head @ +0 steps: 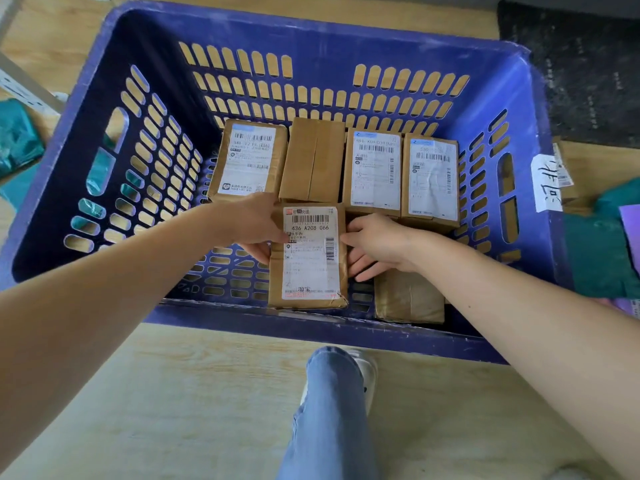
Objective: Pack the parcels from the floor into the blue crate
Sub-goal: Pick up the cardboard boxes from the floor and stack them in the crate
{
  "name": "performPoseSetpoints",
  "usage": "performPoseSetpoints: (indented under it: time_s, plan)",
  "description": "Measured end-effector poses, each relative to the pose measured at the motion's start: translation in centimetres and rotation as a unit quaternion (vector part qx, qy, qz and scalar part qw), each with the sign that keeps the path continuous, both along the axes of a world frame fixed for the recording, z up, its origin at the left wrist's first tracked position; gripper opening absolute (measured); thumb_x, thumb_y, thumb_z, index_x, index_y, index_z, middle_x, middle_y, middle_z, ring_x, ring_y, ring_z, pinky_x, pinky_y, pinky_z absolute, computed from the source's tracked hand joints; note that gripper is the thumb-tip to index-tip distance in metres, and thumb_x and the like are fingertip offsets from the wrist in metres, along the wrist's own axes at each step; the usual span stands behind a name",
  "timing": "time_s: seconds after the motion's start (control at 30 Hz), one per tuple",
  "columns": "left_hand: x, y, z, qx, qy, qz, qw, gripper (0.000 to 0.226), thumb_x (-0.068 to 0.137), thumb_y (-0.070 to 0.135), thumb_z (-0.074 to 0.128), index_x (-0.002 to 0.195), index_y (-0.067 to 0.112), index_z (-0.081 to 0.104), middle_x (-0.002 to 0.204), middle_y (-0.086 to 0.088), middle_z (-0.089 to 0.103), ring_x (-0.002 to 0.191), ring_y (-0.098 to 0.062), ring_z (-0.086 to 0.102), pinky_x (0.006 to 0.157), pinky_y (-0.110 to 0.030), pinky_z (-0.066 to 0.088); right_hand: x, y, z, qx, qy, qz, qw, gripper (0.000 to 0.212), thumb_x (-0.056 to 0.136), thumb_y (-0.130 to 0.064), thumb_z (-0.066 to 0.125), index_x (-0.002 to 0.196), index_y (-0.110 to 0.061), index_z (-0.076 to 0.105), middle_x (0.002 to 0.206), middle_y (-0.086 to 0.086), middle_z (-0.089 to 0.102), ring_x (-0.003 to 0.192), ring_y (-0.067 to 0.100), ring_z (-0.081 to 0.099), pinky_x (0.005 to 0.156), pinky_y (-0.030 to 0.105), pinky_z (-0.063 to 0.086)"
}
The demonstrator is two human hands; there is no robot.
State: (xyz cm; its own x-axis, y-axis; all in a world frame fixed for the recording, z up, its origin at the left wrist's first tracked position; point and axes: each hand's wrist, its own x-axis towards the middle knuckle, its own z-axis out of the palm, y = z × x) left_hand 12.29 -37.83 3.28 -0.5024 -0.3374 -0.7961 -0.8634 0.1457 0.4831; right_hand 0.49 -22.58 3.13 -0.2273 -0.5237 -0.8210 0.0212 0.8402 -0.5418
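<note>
a blue crate [498, 98] with slotted walls stands on the pale wood floor [173, 393], and both bare arms reach into it from 6 o'clock. between the hands is the labelled parcel [311, 258], brown card with a white shipping label facing up. it lies lengthwise toward 12 o'clock, with its near end at the crate's 6 o'clock wall. whether it rests on the crate bottom or hangs just above it cannot be told. the left hand [252, 223] grips its 9 o'clock edge, thumb on top by the label and fingers [258, 252] curled underneath. the right hand [377, 244] holds the 3 o'clock edge, thumb at the label's side and fingers [363, 268] tucked down under the card. along the crate's 12 o'clock wall the back row of parcels [374, 171] lies four across, side by side; three show labels, and the plain taped parcel [313, 161], second from 9 o'clock, sits just beyond the held one's far end. an unlabelled parcel [408, 296] lies at the crate's 5 o'clock corner, below the right wrist. a handwritten paper tag [547, 183] hangs on the 3 o'clock rim. outside the crate, a teal bag [17, 136] lies at 9 o'clock, a second teal bag [599, 251] at 3 o'clock, and a dark mat [581, 71] at 1 o'clock. a leg in blue jeans [329, 410] with a pale shoe [369, 372] stands at 6 o'clock.
</note>
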Motion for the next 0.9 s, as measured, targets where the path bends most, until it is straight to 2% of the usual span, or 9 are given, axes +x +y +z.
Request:
performPoseSetpoints:
  time_s: [0.1, 0.17, 0.27, 0.37, 0.43, 0.6, 0.73, 0.8, 0.9]
  plan:
    - [0.0, 0.0, -0.5, 0.007, -0.006, -0.006, 1.0, 0.051, 0.087, 0.0, 0.06, 0.13, 0.015, 0.039, 0.09, -0.007, 0.062, 0.074, -0.027, 0.069, 0.061, -0.039, 0.06, 0.2, 0.0, -0.1, 0.013, 0.005, 0.015, 1.0, 0.036, 0.103, -0.02, 0.037, 0.137, -0.008, 0.04, 0.08, 0.008, 0.061, 0.076, 0.022, 0.065, 0.075, 0.036, 0.056]
    - [0.1, 0.2, -0.9, 0.015, -0.007, -0.008, 1.0, 0.056, 0.087, -0.001, 0.06, 0.133, 0.018, 0.035, 0.099, -0.01, 0.062, 0.079, -0.03, 0.07, 0.067, -0.044, 0.06, 0.4, -0.2, -0.4, 0.022, 0.015, 0.019, 0.999, 0.038, 0.102, -0.017, 0.036, 0.139, -0.007, 0.037, 0.085, 0.01, 0.062, 0.081, 0.024, 0.065, 0.075, 0.035, 0.056]
    - [0.1, 0.4, -1.4, 0.019, -0.002, -0.019, 1.0, 0.064, 0.087, -0.004, 0.059, 0.138, 0.025, 0.032, 0.113, -0.013, 0.061, 0.083, -0.032, 0.07, 0.071, -0.047, 0.059, 0.6, -0.6, -0.9, 0.032, 0.028, 0.017, 0.999, 0.049, 0.101, -0.015, 0.04, 0.146, -0.01, 0.022, 0.093, 0.012, 0.062, 0.083, 0.025, 0.065, 0.075, 0.034, 0.056]
    - [-0.1, 0.4, -1.7, 0.022, 0.001, -0.032, 0.999, 0.063, 0.088, -0.006, 0.055, 0.135, 0.03, 0.035, 0.11, -0.01, 0.061, 0.085, -0.032, 0.069, 0.071, -0.047, 0.059, 0.5, -0.8, -1.6, 0.03, 0.039, 0.003, 0.999, 0.066, 0.098, -0.013, 0.049, 0.151, -0.015, 0.01, 0.118, 0.016, 0.06, 0.09, 0.024, 0.064, 0.079, 0.036, 0.056]
    - [-0.5, 0.5, -1.8, 0.025, 0.002, -0.045, 0.999, 0.063, 0.089, -0.007, 0.052, 0.134, 0.034, 0.036, 0.104, -0.005, 0.062, 0.085, -0.031, 0.069, 0.071, -0.047, 0.059, 0.3, -0.8, -2.0, 0.03, 0.051, -0.007, 0.998, 0.072, 0.095, -0.012, 0.053, 0.151, -0.02, 0.008, 0.129, 0.014, 0.056, 0.097, 0.024, 0.064, 0.081, 0.038, 0.057]
    - [-1.7, 1.6, -1.9, 0.024, 0.019, -0.08, 0.996, 0.063, 0.089, -0.007, 0.051, 0.133, 0.036, 0.035, 0.094, 0.004, 0.06, 0.084, -0.023, 0.066, 0.066, -0.043, 0.06, -0.4, -0.1, -1.9, 0.042, 0.043, -0.024, 0.998, 0.073, 0.094, -0.006, 0.053, 0.151, -0.02, 0.009, 0.131, 0.013, 0.055, 0.102, 0.028, 0.064, 0.08, 0.038, 0.056]
    - [-1.5, 2.1, -1.8, 0.095, 0.027, -0.05, 0.994, 0.076, 0.089, -0.013, 0.048, 0.137, 0.043, 0.029, 0.109, -0.004, 0.063, 0.09, -0.028, 0.069, 0.073, -0.046, 0.059, -1.1, 0.5, -1.8, 0.05, 0.09, -0.025, 0.994, 0.059, 0.091, -0.002, 0.056, 0.141, -0.009, 0.026, 0.124, 0.01, 0.055, 0.102, 0.024, 0.06, 0.081, 0.038, 0.058]
    - [-1.5, 2.5, -1.6, 0.12, 0.033, -0.064, 0.99, 0.083, 0.088, -0.013, 0.047, 0.14, 0.048, 0.025, 0.112, -0.001, 0.063, 0.096, -0.027, 0.068, 0.077, -0.046, 0.059, -1.3, 0.9, -1.6, 0.051, 0.114, -0.024, 0.992, 0.062, 0.091, -0.002, 0.057, 0.142, -0.009, 0.024, 0.116, 0.008, 0.055, 0.098, 0.022, 0.06, 0.075, 0.036, 0.059]
    - [-2.1, 3.5, -1.5, 0.143, 0.038, -0.086, 0.985, 0.091, 0.087, -0.014, 0.05, 0.142, 0.052, 0.019, 0.126, -0.001, 0.056, 0.111, -0.027, 0.059, 0.085, -0.047, 0.056, -1.6, 1.7, -1.1, 0.059, 0.162, 0.017, 0.985, 0.065, 0.09, -0.006, 0.059, 0.143, -0.01, 0.022, 0.123, 0.009, 0.055, 0.102, 0.025, 0.062, 0.074, 0.037, 0.06]
